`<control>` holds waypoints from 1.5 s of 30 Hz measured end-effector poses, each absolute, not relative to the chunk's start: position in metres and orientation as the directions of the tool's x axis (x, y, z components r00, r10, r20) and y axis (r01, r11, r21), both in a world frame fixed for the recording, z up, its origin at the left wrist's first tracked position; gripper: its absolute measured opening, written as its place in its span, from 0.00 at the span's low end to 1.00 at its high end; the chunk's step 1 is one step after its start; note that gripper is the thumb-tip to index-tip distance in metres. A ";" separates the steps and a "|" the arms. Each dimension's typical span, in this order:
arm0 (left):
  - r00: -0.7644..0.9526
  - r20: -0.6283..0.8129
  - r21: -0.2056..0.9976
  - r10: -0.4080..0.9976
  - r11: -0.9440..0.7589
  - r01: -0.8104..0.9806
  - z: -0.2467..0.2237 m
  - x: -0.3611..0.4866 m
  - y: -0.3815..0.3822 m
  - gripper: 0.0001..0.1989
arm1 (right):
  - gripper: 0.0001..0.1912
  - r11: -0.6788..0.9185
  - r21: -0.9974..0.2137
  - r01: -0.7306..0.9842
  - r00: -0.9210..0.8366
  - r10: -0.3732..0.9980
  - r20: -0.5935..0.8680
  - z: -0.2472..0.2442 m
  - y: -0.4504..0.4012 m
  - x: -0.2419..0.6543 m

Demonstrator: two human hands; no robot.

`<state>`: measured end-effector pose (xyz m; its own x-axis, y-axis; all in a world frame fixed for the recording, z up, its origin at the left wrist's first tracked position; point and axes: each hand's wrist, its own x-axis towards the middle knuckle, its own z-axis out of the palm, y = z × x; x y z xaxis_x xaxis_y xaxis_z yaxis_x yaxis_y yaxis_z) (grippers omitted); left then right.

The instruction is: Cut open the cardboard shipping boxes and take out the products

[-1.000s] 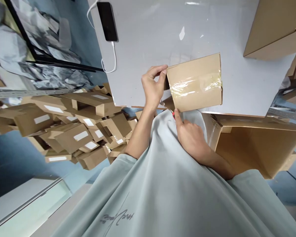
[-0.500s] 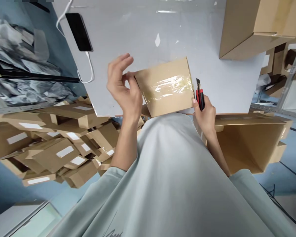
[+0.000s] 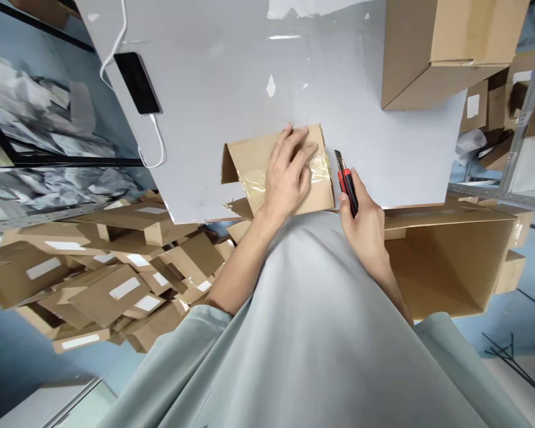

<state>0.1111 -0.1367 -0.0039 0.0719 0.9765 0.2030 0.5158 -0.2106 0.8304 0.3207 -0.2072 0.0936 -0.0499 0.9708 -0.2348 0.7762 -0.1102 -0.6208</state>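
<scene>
A small cardboard box [image 3: 251,159] with shiny clear tape across its top lies at the front edge of the table, against my shirt. Its left end stands open, with a flap sticking out low on that side. My left hand [image 3: 289,169] rests on top of the box, fingers bent and apart, holding nothing. To the right of the box, my right hand [image 3: 364,217] is wrapped around a red and black utility knife [image 3: 348,189]. The knife's blade is out and points away from me, apart from the box.
A phone [image 3: 138,83] with a white cable lies at the table's left. A large carton [image 3: 408,56] stands at the back right. Below the table edge, an open carton [image 3: 446,261] is at right and a heap of cardboard boxes [image 3: 111,285] at left.
My left hand has moved right from the box's left end onto its top. The left end now shows open. My right hand has come off the box's right edge, still holding the knife.
</scene>
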 end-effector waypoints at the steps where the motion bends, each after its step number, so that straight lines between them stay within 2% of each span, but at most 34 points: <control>1: 0.070 0.205 0.826 0.976 -0.211 0.523 -0.006 0.111 -0.137 0.23 | 0.32 -0.084 -0.612 0.786 -0.071 0.972 -0.225 0.097 -0.205 0.319; 10: 0.095 0.201 0.834 0.975 -0.222 0.505 -0.010 0.111 -0.136 0.24 | 0.32 0.007 -0.453 0.892 -0.143 0.953 -0.268 0.090 -0.188 0.307; 20: 0.108 0.176 0.870 0.978 -0.206 0.448 -0.010 0.112 -0.134 0.25 | 0.35 -0.088 -0.331 0.940 -0.036 0.936 -0.351 0.101 -0.188 0.278; 25: 0.109 0.156 0.896 0.982 -0.188 0.402 -0.017 0.113 -0.130 0.31 | 0.37 -0.132 -0.382 0.915 -0.014 0.934 -0.356 0.093 -0.191 0.270; 28: 0.108 0.150 0.911 0.983 -0.180 0.371 -0.018 0.113 -0.129 0.33 | 0.37 -0.178 -0.361 0.915 0.027 0.922 -0.387 0.095 -0.192 0.266; 35: 0.099 0.158 0.940 0.982 -0.180 0.288 -0.011 0.115 -0.130 0.27 | 0.35 -0.207 -0.245 0.947 0.104 0.921 -0.376 0.104 -0.194 0.258; 37: 0.097 0.165 0.943 0.981 -0.186 0.275 -0.010 0.116 -0.131 0.26 | 0.34 -0.195 -0.269 0.943 0.099 0.937 -0.335 0.099 -0.191 0.257; 41: 0.129 0.168 0.938 0.977 -0.199 0.284 -0.012 0.119 -0.133 0.31 | 0.34 -0.135 -0.375 0.917 0.038 0.966 -0.256 0.086 -0.180 0.254; 45: 0.131 0.166 0.937 0.977 -0.198 0.289 -0.021 0.122 -0.133 0.31 | 0.33 -0.162 -0.330 0.930 0.071 0.960 -0.271 0.094 -0.190 0.251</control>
